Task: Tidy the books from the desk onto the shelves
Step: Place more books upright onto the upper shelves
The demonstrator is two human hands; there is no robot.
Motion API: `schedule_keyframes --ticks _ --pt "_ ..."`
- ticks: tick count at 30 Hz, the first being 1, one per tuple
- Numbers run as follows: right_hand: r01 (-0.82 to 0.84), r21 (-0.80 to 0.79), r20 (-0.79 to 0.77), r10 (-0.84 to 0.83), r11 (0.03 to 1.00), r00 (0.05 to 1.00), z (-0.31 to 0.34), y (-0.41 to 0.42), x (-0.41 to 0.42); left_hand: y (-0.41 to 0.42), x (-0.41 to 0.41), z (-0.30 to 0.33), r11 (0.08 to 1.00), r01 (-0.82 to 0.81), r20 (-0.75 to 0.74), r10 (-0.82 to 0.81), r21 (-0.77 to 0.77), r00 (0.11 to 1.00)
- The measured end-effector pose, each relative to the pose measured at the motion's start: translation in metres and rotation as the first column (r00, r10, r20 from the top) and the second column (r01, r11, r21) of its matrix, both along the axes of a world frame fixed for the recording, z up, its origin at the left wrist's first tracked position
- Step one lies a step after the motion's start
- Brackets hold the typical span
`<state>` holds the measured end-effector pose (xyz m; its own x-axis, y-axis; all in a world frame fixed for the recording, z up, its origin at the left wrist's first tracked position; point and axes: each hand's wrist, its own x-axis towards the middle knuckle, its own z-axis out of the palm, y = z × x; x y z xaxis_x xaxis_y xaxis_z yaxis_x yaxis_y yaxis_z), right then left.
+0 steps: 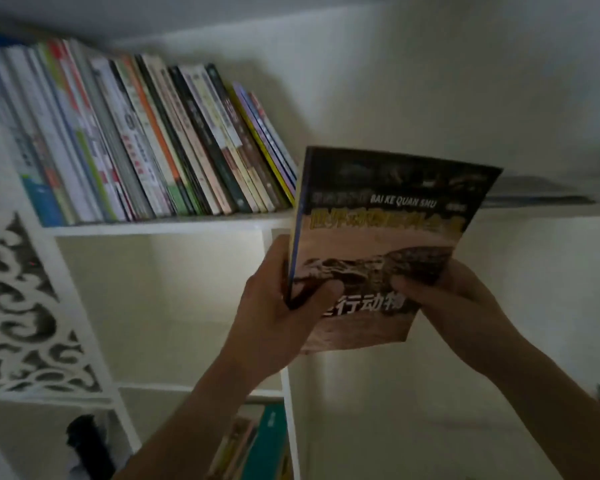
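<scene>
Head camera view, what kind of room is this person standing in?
Probably a home study or bedroom corner. White shelves carry a leaning row of books, a carved white panel stands on the left, and both hands, left hand and right hand, hold up a paperback book.

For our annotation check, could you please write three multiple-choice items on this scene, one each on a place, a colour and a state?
1. Where does the row of books stand?
A. on the upper shelf, left part
B. on the floor
C. in the lowest compartment

2. What colour is the shelf unit?
A. red
B. white
C. black

3. How is the book with the reptile cover held?
A. by the left hand alone
B. it lies flat on the shelf
C. by both hands, at its lower part

Answers: 1 A, the spines lean along the upper shelf board. 2 B, its boards and carved side panel are white. 3 C, the left hand and the right hand each grip a lower edge.
</scene>
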<state>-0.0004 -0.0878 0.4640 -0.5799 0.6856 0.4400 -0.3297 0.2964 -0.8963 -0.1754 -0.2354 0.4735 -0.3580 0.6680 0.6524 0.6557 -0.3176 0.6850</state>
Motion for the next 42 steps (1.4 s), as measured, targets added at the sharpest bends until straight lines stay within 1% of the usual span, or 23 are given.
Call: schedule_keyframes --ticks 3,5,7,9,11,12,13,14,15,17,19,20,22,24,26,27,30,33,34,37,39,41,42 --pt "-0.062 -0.005 -0.101 0.061 0.998 0.993 0.044 -0.011 -0.006 -0.01 0.005 0.032 0.992 0.005 0.032 -0.009 0.126 0.999" --pt "-0.088 0.025 -0.125 0.09 0.996 0.988 0.073 -0.009 -0.013 -0.012 0.009 0.051 0.984 -0.01 0.029 0.004 0.18 1.0" --pt "-0.092 0.082 -0.097 0.1 0.992 0.99 0.102 -0.002 -0.025 -0.007 0.008 0.07 0.966 -0.071 -0.026 0.08 0.249 0.996" --pt "-0.023 0.106 -0.083 0.032 0.994 0.996 0.128 0.009 -0.041 0.008 0.007 0.089 0.929 -0.158 -0.058 0.188 0.334 0.98" --pt "0.179 0.191 -0.099 -0.163 0.965 0.982 0.148 0.024 -0.057 0.031 0.008 0.107 0.89 -0.24 -0.077 0.29 0.388 0.954" --pt "0.344 0.282 -0.091 -0.332 0.896 0.939 0.158 0.032 -0.064 0.044 0.009 0.113 0.874 -0.27 -0.086 0.33 0.404 0.94" --pt "0.487 0.353 -0.085 -0.491 0.798 0.867 0.166 0.037 -0.069 0.058 0.01 0.116 0.861 -0.296 -0.08 0.358 0.415 0.93" --pt "0.545 0.384 -0.074 -0.564 0.745 0.822 0.172 0.041 -0.074 0.072 0.01 0.118 0.849 -0.318 -0.062 0.378 0.423 0.924" --pt "0.528 0.362 -0.043 -0.552 0.769 0.833 0.176 0.041 -0.078 0.086 0.011 0.118 0.837 -0.346 -0.034 0.397 0.423 0.917" --pt "0.386 0.279 0.108 -0.428 0.879 0.897 0.176 0.041 -0.089 0.112 0.01 0.116 0.826 -0.408 0.017 0.436 0.389 0.9" --pt "0.284 0.237 0.26 -0.343 0.929 0.903 0.168 0.05 -0.1 0.133 0.006 0.111 0.829 -0.455 0.062 0.461 0.326 0.885" --pt "0.246 0.193 0.294 -0.296 0.95 0.909 0.162 0.053 -0.105 0.141 0.002 0.108 0.828 -0.48 0.06 0.484 0.291 0.873" --pt "0.159 0.105 0.307 -0.184 0.982 0.934 0.152 0.058 -0.113 0.151 -0.007 0.101 0.811 -0.538 0.04 0.544 0.232 0.838" --pt "0.107 0.086 0.288 -0.128 0.991 0.949 0.144 0.065 -0.12 0.157 -0.018 0.097 0.805 -0.551 0.024 0.56 0.219 0.828" --pt "0.045 0.092 0.26 -0.068 0.995 0.963 0.14 0.069 -0.125 0.159 -0.03 0.095 0.843 -0.492 -0.006 0.506 0.217 0.863" --pt "0.019 0.084 0.245 -0.039 0.996 0.969 0.139 0.07 -0.127 0.161 -0.037 0.095 0.874 -0.441 -0.05 0.459 0.205 0.887" --pt "0.011 0.133 0.235 -0.042 0.991 0.971 0.138 0.082 -0.129 0.16 -0.054 0.092 0.943 -0.301 -0.189 0.325 0.144 0.927" --pt "0.039 0.235 0.244 -0.098 0.971 0.965 0.133 0.092 -0.131 0.147 -0.066 0.095 0.983 -0.176 -0.27 0.186 0.06 0.945" --pt "0.025 0.262 0.242 -0.091 0.965 0.966 0.13 0.096 -0.131 0.141 -0.068 0.097 0.987 -0.152 -0.292 0.158 0.044 0.943" --pt "-0.088 0.305 0.226 0.018 0.948 0.974 0.124 0.104 -0.127 0.127 -0.075 0.101 0.981 -0.185 -0.348 0.195 0.062 0.917" --pt "-0.134 0.354 0.276 0.034 0.926 0.961 0.122 0.112 -0.126 0.124 -0.08 0.101 0.965 -0.246 -0.355 0.264 0.094 0.897" --pt "-0.097 0.448 0.295 -0.045 0.889 0.954 0.12 0.118 -0.129 0.124 -0.087 0.099 0.948 -0.3 -0.343 0.318 0.107 0.884" --pt "-0.031 0.514 0.262 -0.123 0.857 0.957 0.118 0.121 -0.132 0.124 -0.089 0.098 0.94 -0.326 -0.334 0.34 0.101 0.879"
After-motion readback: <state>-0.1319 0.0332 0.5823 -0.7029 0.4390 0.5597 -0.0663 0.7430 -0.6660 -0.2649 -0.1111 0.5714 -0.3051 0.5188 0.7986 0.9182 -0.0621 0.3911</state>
